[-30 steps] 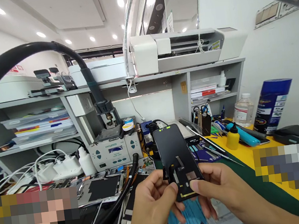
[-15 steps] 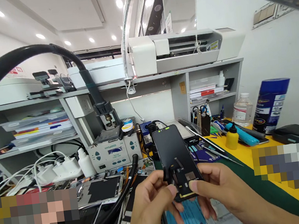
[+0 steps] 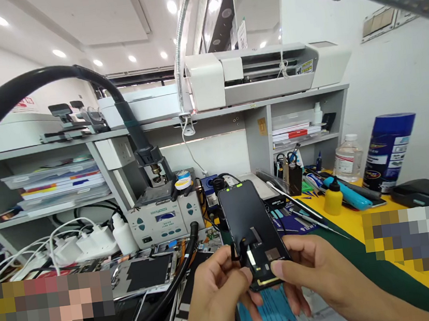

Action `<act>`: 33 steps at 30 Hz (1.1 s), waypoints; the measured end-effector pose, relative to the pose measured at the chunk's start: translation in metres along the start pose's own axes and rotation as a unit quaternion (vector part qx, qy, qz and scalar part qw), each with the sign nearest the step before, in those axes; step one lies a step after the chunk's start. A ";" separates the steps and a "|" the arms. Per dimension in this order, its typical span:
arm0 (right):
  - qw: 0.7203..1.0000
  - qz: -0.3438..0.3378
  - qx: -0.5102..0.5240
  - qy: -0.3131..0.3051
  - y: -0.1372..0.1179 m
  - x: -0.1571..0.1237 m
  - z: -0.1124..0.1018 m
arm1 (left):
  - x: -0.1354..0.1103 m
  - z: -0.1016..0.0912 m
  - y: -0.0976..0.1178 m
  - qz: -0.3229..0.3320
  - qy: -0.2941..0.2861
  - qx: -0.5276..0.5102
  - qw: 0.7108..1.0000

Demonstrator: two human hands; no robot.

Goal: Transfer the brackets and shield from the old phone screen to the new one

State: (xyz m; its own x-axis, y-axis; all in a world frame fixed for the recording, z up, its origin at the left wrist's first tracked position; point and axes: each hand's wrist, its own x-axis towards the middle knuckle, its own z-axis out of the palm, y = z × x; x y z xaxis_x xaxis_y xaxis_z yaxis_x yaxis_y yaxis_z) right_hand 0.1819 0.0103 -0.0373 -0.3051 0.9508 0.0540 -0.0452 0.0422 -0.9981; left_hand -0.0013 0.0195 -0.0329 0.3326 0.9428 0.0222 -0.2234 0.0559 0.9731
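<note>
Between my two hands a black phone screen [image 3: 244, 214] is held tilted, its top end pointing away from me. Dark flex cables [image 3: 253, 244] and small metallic patches show on its lower half. My left hand [image 3: 224, 284] grips the lower left edge, thumb on the face and fingers curled behind. On the lower right edge, my right hand [image 3: 309, 268] pinches in the same way, its thumb near the bottom strip. A blue sheet [image 3: 270, 315] lies on the bench beneath both hands.
A hot-air station [image 3: 163, 221] with a black hose [image 3: 184, 263] stands left of the hands. Loose phone parts [image 3: 146, 273] lie nearby. To the right are a yellow bottle [image 3: 333, 198], a clear bottle [image 3: 348, 159], a blue spray can [image 3: 389, 152] and tweezers [image 3: 316, 221].
The phone screen has tilted slightly, so a bright reflection now shows on its flex cable area. Both hands keep the same grip.
</note>
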 end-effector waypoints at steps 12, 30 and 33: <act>1.000 -0.003 -0.001 -0.006 0.001 -0.001 0.000 | 0.000 0.002 0.000 -0.002 0.025 0.024 0.999; 1.000 0.005 -0.005 0.010 0.001 0.002 -0.002 | 0.002 0.001 0.003 0.014 -0.001 0.053 0.998; 1.000 0.009 -0.004 0.011 0.001 0.002 -0.001 | 0.001 0.001 0.003 0.015 0.007 0.060 0.998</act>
State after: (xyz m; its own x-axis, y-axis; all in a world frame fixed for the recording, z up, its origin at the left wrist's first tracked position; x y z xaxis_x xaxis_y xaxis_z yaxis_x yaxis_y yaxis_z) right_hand 0.1825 0.0125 -0.0384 -0.2843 0.9581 0.0360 -0.0318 0.0281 -0.9991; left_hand -0.0006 0.0198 -0.0296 0.3149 0.9478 0.0498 -0.1207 -0.0120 0.9926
